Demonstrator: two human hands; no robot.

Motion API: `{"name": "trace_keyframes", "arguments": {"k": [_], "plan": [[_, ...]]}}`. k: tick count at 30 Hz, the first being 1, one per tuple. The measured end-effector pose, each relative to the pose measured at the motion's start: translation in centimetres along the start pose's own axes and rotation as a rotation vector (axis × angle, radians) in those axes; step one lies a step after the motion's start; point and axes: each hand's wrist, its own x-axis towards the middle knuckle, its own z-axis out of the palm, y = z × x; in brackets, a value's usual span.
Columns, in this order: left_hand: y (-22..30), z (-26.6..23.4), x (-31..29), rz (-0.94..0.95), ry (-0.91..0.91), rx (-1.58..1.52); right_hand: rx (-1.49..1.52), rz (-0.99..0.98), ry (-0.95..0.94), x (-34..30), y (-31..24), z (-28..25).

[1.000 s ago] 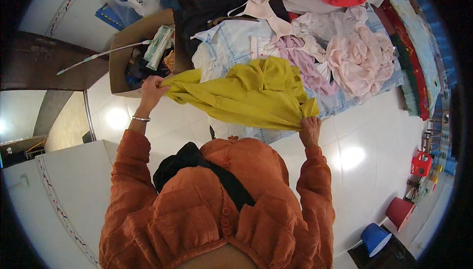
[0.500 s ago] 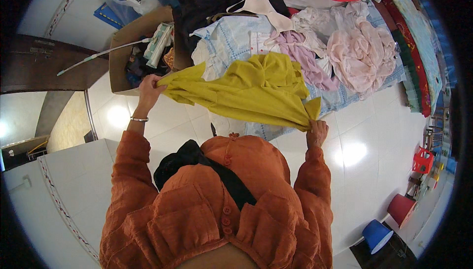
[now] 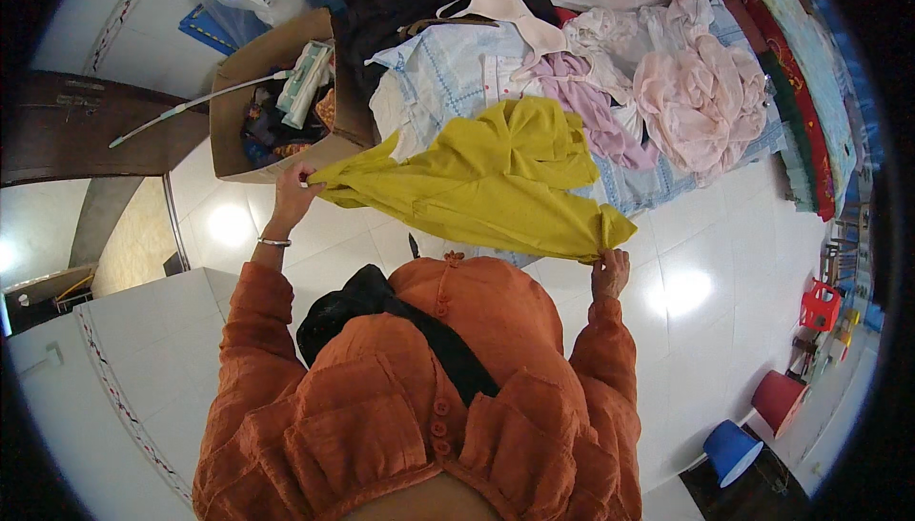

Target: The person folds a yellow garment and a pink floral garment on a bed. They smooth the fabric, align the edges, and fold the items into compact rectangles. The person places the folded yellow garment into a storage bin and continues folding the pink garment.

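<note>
A mustard-yellow garment (image 3: 467, 178) is stretched between my two hands; its exact kind is hard to make out in the folds. My left hand (image 3: 294, 191) pinches one end, close to the cardboard box. At the opposite end, my right hand (image 3: 610, 273) grips a lower corner, where a flap of cloth sticks out past the fingers. The far part of the garment lies bunched over the bed's edge, on a blue-and-white patterned cloth (image 3: 448, 59).
Clothes lie heaped on the bed: a beige bra (image 3: 510, 6), a lilac garment (image 3: 577, 102), and a sheer pink one (image 3: 701, 106). At left, an open cardboard box (image 3: 348, 144) holds assorted items, with a thin pale rod (image 3: 181, 118) jutting out. Blue (image 3: 732, 452) and red buckets (image 3: 777, 402) stand lower right.
The garment is pulled tauter and has swung slightly, its right corner now flaring outward. Both hands have come a little closer to my body.
</note>
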Motion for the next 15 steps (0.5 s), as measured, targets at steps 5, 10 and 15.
{"name": "trace_keyframes", "arguments": {"k": [5, 10, 15], "plan": [[-0.3, -0.2, 0.0, 0.022, 0.028, 0.026, 0.065, 0.067, 0.021, -0.1, 0.2, 0.3], [2.7, -1.2, 4.7, -0.057, -0.146, -0.014, 0.109, 0.251, 0.014, 5.1, 2.2, 0.6], [11.7, -3.7, 18.6, 0.010, -0.127, -0.340, -0.108, 0.181, 0.149, 20.6, 11.2, -2.1]]}}
